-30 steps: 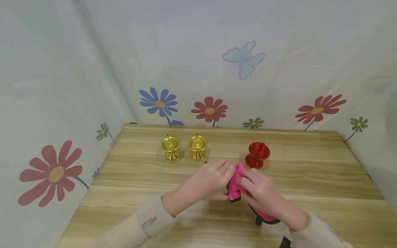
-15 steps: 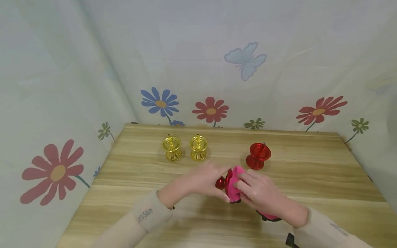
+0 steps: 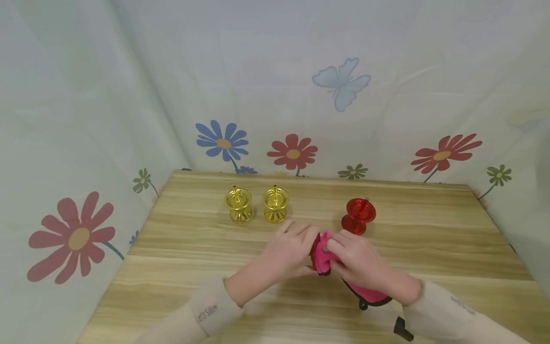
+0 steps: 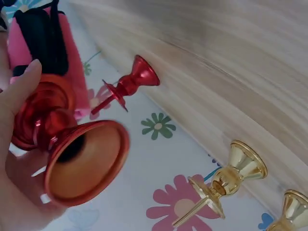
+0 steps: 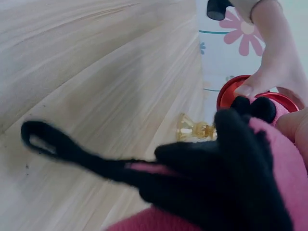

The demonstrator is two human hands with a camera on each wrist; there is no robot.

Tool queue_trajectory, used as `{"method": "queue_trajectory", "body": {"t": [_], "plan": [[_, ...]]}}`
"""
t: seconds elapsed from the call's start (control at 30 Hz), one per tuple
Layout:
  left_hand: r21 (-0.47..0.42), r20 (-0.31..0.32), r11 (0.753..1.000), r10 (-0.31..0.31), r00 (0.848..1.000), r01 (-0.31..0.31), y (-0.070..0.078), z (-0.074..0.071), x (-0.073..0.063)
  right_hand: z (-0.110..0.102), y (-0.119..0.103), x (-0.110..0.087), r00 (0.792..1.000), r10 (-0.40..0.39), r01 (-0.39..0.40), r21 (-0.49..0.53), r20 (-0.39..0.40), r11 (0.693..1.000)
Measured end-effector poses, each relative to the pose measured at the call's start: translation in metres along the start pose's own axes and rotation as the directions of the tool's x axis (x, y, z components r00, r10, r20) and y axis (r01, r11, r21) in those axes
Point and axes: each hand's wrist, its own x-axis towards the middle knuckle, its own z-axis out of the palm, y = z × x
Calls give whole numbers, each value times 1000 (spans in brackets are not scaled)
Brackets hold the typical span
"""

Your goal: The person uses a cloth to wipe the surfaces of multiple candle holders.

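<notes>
My left hand (image 3: 292, 248) grips a red candle holder (image 4: 60, 122) that lies on its side above the table. Its hollow base faces the left wrist camera, and in the head view most of it is hidden by my fingers. My right hand (image 3: 361, 260) pinches a pink cloth (image 3: 322, 255) with black edging, bunched against the dish end of the candle holder. The rest of the cloth hangs below the right palm, and a black loop (image 5: 41, 139) sticks out from it in the right wrist view.
A second red candle holder (image 3: 354, 223) stands upright behind my right hand. Two gold candle holders (image 3: 238, 203) stand side by side at the back left of the wooden table (image 3: 180, 267). A flowered curtain (image 3: 266, 86) hangs behind the table.
Half a second ago my left fingers were spread and bared the red stem; now they are curled round it again. The cloth has shifted slightly left at the dish. The standing holders stay put.
</notes>
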Motion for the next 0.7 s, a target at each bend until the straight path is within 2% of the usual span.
{"method": "queue_trajectory", "body": {"t": [0.07,0.1,0.17,0.23,0.3,0.37,0.43,0.47,0.5,0.57,0.63,0.67,0.7], "plan": [[-47,86,998,-33,996,37,-1,-3,0,0,1,0,1000,-22,22,-5,2,1000],[-84,149,995,-47,988,60,-2,-6,0,1,2,1,999,-36,36,-11,5,999],[-168,277,980,-60,959,110,-7,-10,3,0,3,2,997,-70,70,-26,11,997],[-261,369,954,-41,929,145,-13,-13,6,0,3,4,993,-118,118,-45,5,992],[-368,403,916,5,915,158,-19,-12,8,-1,2,6,986,-164,163,-58,-16,985],[-439,414,883,34,910,167,-23,-11,8,-1,1,9,980,-197,195,-70,-29,978],[-449,421,877,35,907,174,-22,-9,8,-1,-1,10,976,-213,210,-69,-38,975],[-435,412,884,25,911,172,-21,-8,7,-1,0,10,977,-209,207,-63,-34,976],[-392,392,906,7,920,160,-19,-7,6,-1,0,10,980,-198,197,-50,-19,979],[-264,303,958,-25,953,109,-12,-4,4,-2,2,9,987,-161,161,-16,6,987],[-119,149,992,-34,988,52,-6,1,1,-2,4,7,994,-105,104,26,38,994],[-47,63,998,-33,997,36,-3,4,-1,-2,6,6,996,-76,73,44,56,996],[12,-11,999,-32,999,32,0,6,-3,-3,6,6,996,-54,50,62,65,997]]}}
